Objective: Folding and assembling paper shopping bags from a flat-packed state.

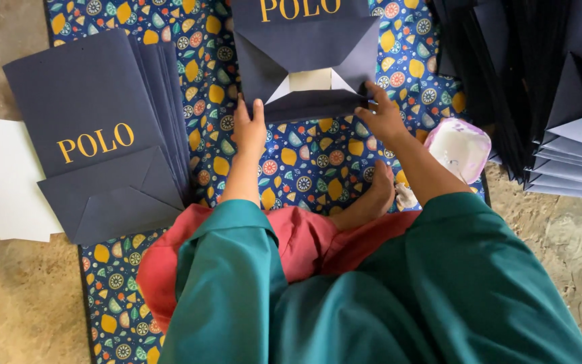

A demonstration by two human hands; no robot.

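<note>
Dark paper bag (304, 50) lies flat on patterned mat (318, 162) straight ahead, bottom flap (314, 104) running L-R; both hands (249, 131) (382, 116) w/ fingers pressing its near edge flat, not gripping, right slightly farther forward.

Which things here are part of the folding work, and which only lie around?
In use:
- left hand and right hand, pressing the dark blue paper bag
- stack of folded bags
- pile of bags
- white sheets

Lying about:
- small plastic tub
- patterned mat
</note>
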